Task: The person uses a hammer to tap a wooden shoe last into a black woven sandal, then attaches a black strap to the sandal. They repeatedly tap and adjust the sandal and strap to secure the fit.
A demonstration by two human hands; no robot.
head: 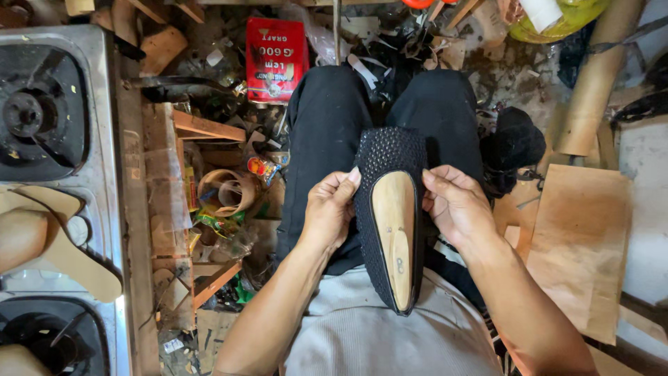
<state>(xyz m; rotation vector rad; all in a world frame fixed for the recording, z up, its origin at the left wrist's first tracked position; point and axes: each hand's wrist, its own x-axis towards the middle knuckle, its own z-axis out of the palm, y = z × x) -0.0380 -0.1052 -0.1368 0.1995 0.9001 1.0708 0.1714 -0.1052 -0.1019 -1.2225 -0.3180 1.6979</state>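
A black woven shoe upper (390, 150) is stretched over a wooden shoe last (394, 223), sole side up, resting on my lap. My left hand (328, 209) grips the upper's left edge with fingertips on the rim. On the opposite rim, the fingers of my right hand (452, 203) pinch the right edge. Both hands hold the piece above my black trousers.
A steel gas stove (56, 111) stands at left with tan sole cut-outs (62, 244) on it. A red tin (277, 59), tape rolls and scraps litter the floor. Brown cardboard sheets (584, 237) and a cardboard tube (591, 90) lie at right.
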